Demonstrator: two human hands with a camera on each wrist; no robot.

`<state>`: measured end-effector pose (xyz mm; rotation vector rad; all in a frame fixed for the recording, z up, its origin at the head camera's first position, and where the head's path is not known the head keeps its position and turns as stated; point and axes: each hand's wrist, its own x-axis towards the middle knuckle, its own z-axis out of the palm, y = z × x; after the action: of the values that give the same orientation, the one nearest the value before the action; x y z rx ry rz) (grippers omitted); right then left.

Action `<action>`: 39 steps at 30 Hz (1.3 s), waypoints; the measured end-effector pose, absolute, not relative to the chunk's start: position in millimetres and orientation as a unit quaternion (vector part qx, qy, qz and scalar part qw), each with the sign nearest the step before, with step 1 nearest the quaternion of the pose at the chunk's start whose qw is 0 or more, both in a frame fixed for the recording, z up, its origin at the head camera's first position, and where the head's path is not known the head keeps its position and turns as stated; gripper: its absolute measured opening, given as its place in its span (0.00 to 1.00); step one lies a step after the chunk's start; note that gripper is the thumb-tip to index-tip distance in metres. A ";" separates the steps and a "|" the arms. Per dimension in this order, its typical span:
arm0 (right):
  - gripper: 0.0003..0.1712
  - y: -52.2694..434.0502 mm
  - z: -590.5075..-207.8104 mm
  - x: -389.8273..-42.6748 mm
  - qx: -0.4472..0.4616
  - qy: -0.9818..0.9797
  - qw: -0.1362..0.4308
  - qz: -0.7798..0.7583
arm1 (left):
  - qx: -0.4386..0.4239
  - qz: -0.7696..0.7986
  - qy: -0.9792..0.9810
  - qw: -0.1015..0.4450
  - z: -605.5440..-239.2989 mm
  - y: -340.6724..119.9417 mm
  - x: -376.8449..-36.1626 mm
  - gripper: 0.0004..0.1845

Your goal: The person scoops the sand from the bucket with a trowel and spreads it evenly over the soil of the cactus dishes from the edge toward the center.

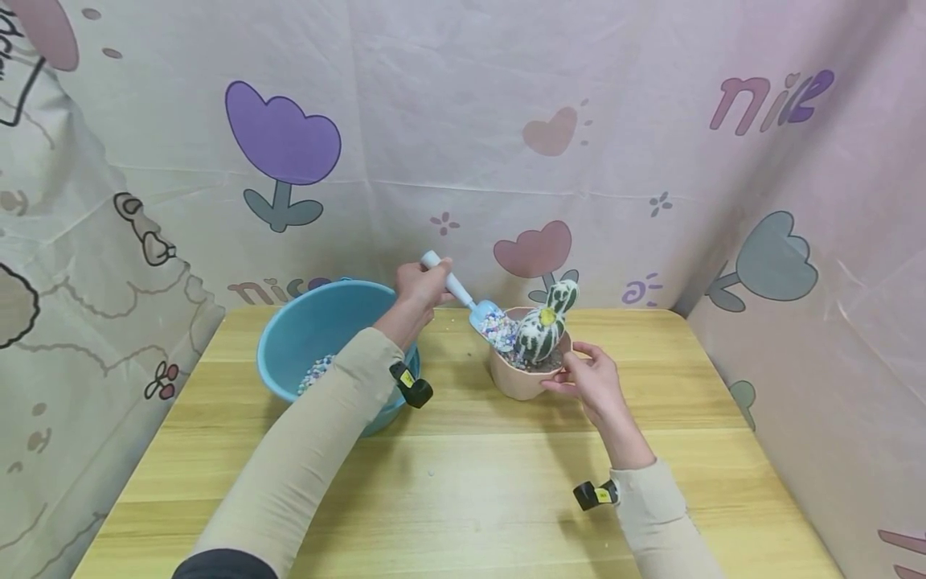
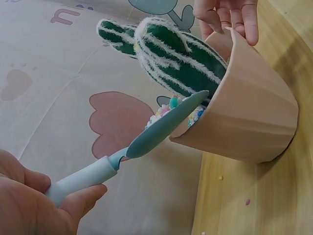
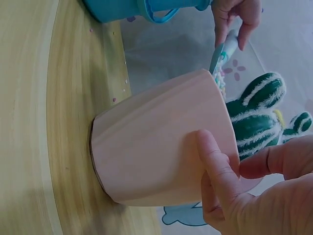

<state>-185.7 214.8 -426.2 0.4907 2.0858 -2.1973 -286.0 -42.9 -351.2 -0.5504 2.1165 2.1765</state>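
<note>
My left hand (image 1: 422, 287) grips the white handle of a small light-blue scoop (image 1: 456, 287). The scoop slopes down over the left rim of a pale pink plant pot (image 1: 518, 383), carrying small multicoloured pebbles (image 1: 497, 329). In the pot stands a green cactus (image 2: 181, 61) with fuzzy white stripes and a yellow spot; dark soil shows around its base. From the right side, my right hand (image 1: 596, 381) holds the pot's rim. Its thumb lies at the rim and its fingers (image 3: 211, 149) press on the outer wall.
A large blue bucket (image 1: 318, 318) with more pebbles inside stands on the left of the wooden table (image 1: 448, 482), under my left forearm. Some loose pebbles (image 2: 248, 201) lie on the wood near the pot. A printed curtain (image 1: 427, 121) hangs close behind the table.
</note>
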 end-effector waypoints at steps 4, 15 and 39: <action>0.40 215.0 -425.6 -184.9 0.162 0.681 0.043 -0.713 | -0.177 0.699 0.692 0.029 -351.1 -42.0 -285.3 0.26; 0.29 229.8 -423.9 -196.5 0.162 0.721 0.032 -0.673 | -0.179 0.690 0.701 0.037 -349.6 -40.3 -283.7 0.27; 0.30 225.4 -426.6 -204.9 0.157 0.699 0.052 -0.695 | -0.181 0.683 0.707 0.032 -346.3 -45.8 -282.1 0.24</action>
<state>-204.9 225.4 -426.6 0.4775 2.1263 -2.1147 -282.1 -45.8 -346.3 -0.5577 2.1762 2.1027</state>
